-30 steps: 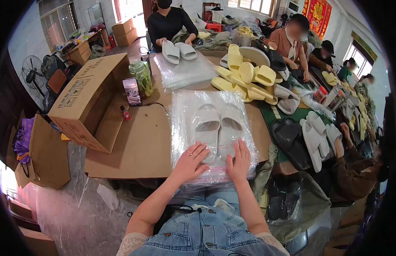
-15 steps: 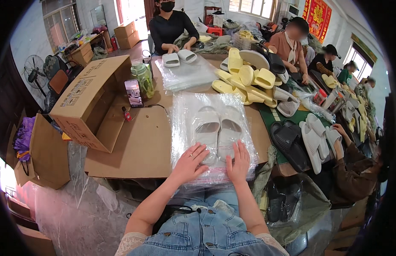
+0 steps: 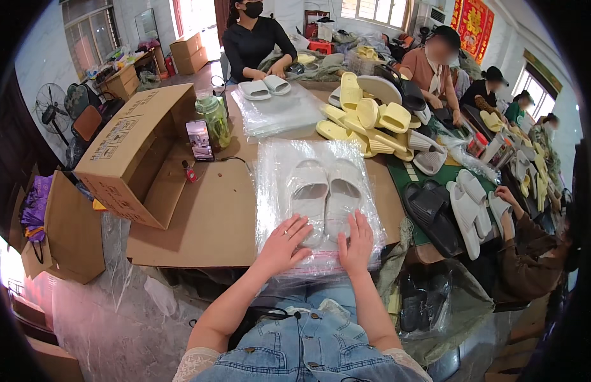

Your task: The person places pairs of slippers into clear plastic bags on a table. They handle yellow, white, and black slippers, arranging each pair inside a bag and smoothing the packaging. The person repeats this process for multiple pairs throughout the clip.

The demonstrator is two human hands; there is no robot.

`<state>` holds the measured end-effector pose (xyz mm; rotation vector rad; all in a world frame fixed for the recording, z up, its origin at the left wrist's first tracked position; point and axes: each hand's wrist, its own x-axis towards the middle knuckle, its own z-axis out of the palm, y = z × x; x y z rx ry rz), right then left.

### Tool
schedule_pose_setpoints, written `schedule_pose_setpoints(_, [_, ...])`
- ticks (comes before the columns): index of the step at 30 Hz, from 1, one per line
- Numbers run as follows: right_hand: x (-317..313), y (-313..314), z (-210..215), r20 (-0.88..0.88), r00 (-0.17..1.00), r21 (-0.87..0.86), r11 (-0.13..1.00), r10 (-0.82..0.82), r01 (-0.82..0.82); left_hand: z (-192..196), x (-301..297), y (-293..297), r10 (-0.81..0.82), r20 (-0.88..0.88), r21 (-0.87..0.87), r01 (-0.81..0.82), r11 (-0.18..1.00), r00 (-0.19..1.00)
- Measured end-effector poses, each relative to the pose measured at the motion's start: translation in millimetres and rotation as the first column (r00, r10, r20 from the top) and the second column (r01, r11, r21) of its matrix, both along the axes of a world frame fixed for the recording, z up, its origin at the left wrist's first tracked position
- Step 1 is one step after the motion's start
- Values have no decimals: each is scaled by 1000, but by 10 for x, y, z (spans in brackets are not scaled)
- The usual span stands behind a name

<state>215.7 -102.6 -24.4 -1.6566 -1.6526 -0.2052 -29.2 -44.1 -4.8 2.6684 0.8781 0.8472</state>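
Observation:
A pair of pale grey slide slippers (image 3: 309, 192) lies side by side inside a clear plastic bag (image 3: 273, 191), on a stack of similar bags. My left hand (image 3: 284, 244) rests flat on the bag by the heel of the left slipper, fingers spread. On the other side, my right hand (image 3: 356, 245) lies flat too, its fingertips by the heel of the right slipper. Neither hand grips anything. Under my wrists runs the bags' pinkish lower edge (image 3: 321, 260).
An open cardboard box (image 3: 127, 143) stands at left, beside a phone (image 3: 200, 140) and a green-tinted jar (image 3: 213, 121). Yellow slippers (image 3: 367, 113) are piled at the back right. Black slippers (image 3: 429, 213) lie right. Co-workers sit across and along the right.
My hands stay in place on the bag. Across the table, the co-worker's light slippers now lie flatter on the far bags, and that person's hands have drawn back a little.

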Motion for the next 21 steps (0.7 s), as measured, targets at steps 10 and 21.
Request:
schedule_pose_setpoints(10, [0,1,-19,2,1000,7,1000,-11,11,23,4,-15,2,14,19,-2,1000,1000])
schedule_pose_setpoints(21, [6,-8,-18,-13,1000,-1,1000,-1,1,23,2,-15,-1,17,24,0,1000,1000])
